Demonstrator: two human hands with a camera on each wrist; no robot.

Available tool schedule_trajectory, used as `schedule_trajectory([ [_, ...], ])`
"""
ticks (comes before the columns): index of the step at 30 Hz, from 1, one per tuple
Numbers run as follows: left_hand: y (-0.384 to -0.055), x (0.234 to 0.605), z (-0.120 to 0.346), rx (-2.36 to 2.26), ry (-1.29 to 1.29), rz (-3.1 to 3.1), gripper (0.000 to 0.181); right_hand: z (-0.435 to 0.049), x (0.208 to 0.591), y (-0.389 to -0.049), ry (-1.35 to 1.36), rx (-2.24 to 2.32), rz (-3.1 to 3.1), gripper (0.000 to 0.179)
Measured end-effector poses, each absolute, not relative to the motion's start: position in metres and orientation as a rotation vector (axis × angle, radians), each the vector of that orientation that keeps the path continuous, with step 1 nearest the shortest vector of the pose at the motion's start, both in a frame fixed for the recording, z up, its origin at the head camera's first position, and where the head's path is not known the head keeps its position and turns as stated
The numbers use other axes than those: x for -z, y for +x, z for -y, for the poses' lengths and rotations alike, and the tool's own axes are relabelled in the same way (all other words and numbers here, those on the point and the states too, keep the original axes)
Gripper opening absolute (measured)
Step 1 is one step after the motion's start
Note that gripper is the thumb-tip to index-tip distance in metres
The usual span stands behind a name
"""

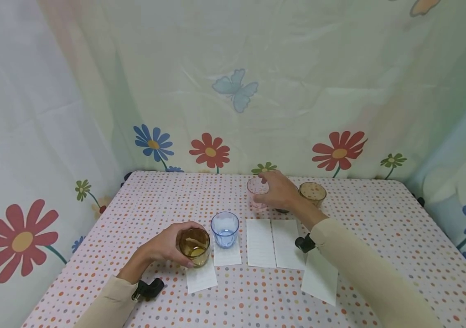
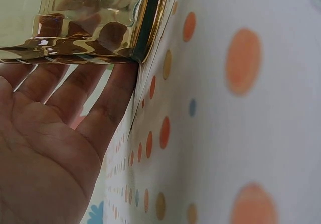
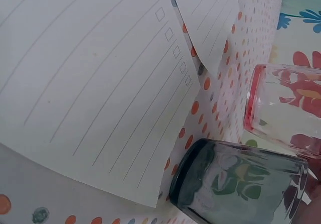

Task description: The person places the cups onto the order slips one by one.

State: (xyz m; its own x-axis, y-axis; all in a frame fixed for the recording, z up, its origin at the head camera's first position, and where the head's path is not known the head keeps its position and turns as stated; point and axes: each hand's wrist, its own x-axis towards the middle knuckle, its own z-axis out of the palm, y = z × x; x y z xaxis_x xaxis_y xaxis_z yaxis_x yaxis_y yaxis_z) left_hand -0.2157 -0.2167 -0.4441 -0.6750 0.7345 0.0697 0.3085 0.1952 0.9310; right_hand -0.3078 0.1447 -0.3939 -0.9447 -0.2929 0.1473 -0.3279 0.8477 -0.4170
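Observation:
My left hand (image 1: 171, 243) curls round an amber glass (image 1: 195, 248), fingers on the far side and thumb on the near side. The glass stands over a lined paper card (image 1: 202, 278); in the left wrist view the amber glass (image 2: 90, 23) has its base at the table. A light blue glass (image 1: 225, 230) stands just right of it on another card. At the back, my right hand (image 1: 278, 189) grips a pink glass (image 1: 256, 191) near its top. Partly hidden under that hand is a dark grey-green glass (image 3: 241, 181), upright beside the pink one.
A brownish glass (image 1: 313, 193) stands right of the right hand. Several lined cards lie in front of it, including a white card (image 1: 261, 243) and a tilted card (image 1: 320, 278). A dotted cloth (image 1: 142, 200) covers the table; a flowered curtain (image 1: 282, 114) hangs behind.

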Motion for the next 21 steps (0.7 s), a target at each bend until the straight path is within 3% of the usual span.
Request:
schedule_trajectory([
  [21, -0.2174, 0.4449, 0.2163, -1.478, 1.003, -2.091, 0.081, -0.1466, 0.3951, -0.3042, 0.523, -0.769, 2.841, 0.072],
])
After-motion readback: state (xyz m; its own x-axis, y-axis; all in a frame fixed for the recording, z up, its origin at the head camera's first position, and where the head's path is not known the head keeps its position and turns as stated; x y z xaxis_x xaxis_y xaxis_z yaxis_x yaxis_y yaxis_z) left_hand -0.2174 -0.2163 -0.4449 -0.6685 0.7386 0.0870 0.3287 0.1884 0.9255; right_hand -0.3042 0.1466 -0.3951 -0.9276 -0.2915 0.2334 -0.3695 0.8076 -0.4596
